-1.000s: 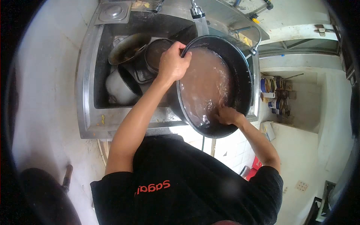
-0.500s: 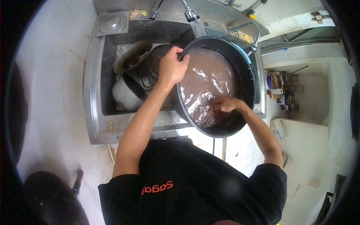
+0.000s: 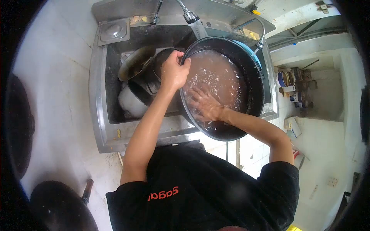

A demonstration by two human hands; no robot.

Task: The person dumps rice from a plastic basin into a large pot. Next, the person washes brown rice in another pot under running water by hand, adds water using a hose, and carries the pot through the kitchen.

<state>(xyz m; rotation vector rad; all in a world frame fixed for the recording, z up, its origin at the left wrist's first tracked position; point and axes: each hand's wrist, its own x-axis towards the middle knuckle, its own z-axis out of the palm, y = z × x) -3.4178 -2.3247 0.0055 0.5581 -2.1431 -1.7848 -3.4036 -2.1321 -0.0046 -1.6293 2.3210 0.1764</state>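
A large dark round pot [image 3: 252,82] sits tilted on the sink's right side. Murky brownish water [image 3: 221,73] partly fills it. My left hand [image 3: 175,71] grips the pot's left rim, thumb hooked over the edge. Inside the pot, my right hand [image 3: 206,106] lies at the water's surface with its fingers spread, partly under the water. It holds nothing that I can see. From the faucet [image 3: 190,17] above, a stream of water runs down at the pot's far rim.
The steel sink basin [image 3: 113,73] at left holds a worn pan [image 3: 135,63], a pale pot [image 3: 130,103] and other cookware. A second tap [image 3: 263,34] curves behind the big pot, near a blue rim [image 3: 248,50]. Dark pans [image 3: 61,206] hang or stand at lower left.
My right hand has moved leftward in the water, and its fingers have spread. My left hand keeps its hold on the rim. The view has shifted slightly.
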